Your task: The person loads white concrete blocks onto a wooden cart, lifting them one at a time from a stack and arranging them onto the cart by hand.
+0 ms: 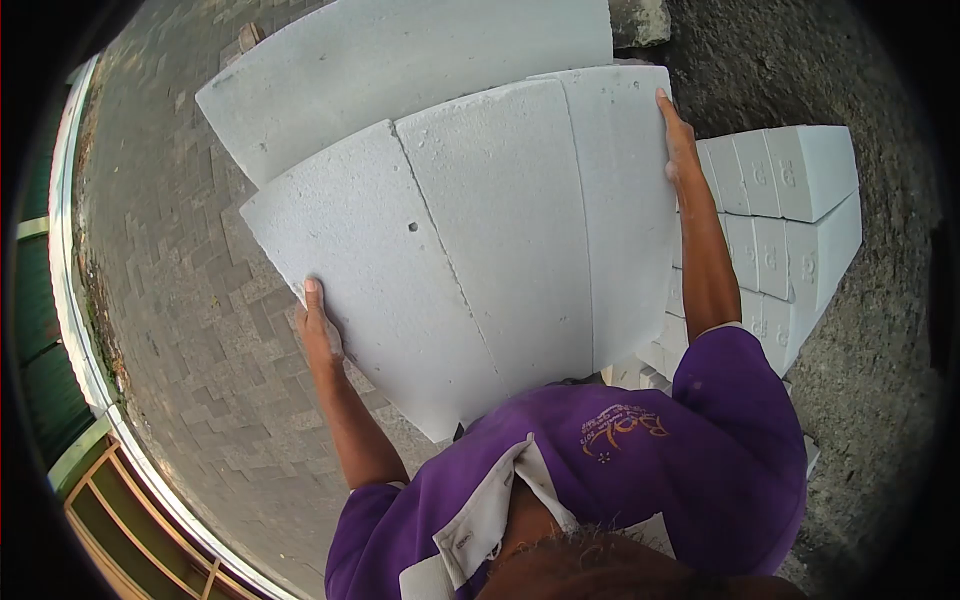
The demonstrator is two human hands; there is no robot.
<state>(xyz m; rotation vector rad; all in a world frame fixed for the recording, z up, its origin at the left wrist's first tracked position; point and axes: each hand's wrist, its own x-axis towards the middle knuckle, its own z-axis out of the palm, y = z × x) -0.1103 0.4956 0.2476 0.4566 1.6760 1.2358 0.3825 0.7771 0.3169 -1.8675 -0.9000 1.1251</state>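
Three pale grey lightweight concrete blocks (490,200) sit side by side in front of my chest, with thin seams between them. The leftmost has a small dark hole in its face. My left hand (320,325) presses on the outer left edge, thumb on the face and the other fingers mostly hidden. Against the outer right edge is my right hand (680,145), its thumb near the upper corner and its fingers largely out of sight. The row is clamped between both hands. What bears its underside cannot be seen.
Beyond the held row lies another long pale block surface (420,75). A stack of marked blocks (770,210) stands at the right on rough dark ground (870,400). Brick paving (190,290) stretches along the left, bordered by a white edge (75,290) and green panels.
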